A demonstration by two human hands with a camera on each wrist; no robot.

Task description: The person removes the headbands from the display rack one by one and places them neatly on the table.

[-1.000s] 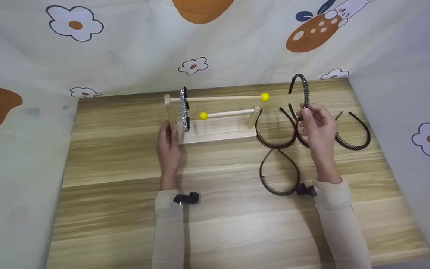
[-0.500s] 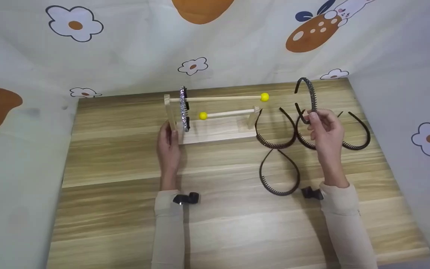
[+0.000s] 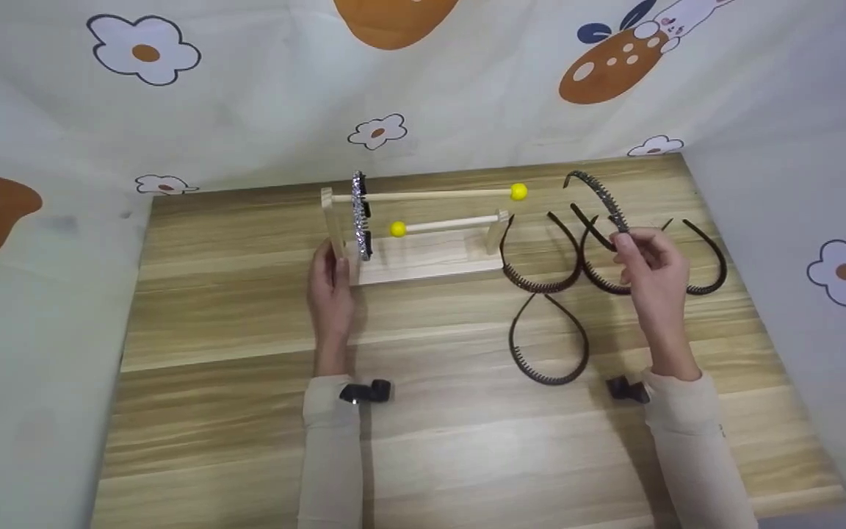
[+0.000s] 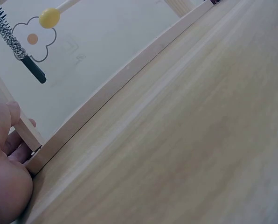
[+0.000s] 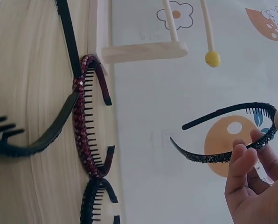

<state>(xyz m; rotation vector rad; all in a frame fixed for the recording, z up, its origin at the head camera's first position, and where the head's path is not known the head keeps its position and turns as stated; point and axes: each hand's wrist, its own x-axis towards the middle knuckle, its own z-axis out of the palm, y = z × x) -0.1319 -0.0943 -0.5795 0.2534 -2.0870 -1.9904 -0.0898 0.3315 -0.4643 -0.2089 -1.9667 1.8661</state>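
Observation:
My left hand (image 3: 333, 283) grips the left post of a wooden headband rack (image 3: 423, 261), thumb in front and fingers behind it in the left wrist view. A silver glittery headband (image 3: 358, 224) hangs on the rack's upper rod, near that post. My right hand (image 3: 654, 275) pinches a dark glittery toothed headband (image 3: 599, 192) in the air, right of the rack. In the right wrist view, both ends of this headband (image 5: 213, 158) point away from the hand. Below it on the table lie a dark red beaded headband (image 5: 80, 126) and several dark ones, one partly behind my right hand.
The rack's upper rod ends in a yellow ball (image 3: 518, 192), and its shorter lower rod in another yellow ball (image 3: 398, 229). One dark headband (image 3: 548, 380) lies nearer the front of the wooden table (image 3: 210, 411). A patterned cloth (image 3: 269, 88) stands behind the table.
My right hand has moved right and toward me with the dark headband, which now tilts more to the left. The left hand and the rack have stayed put.

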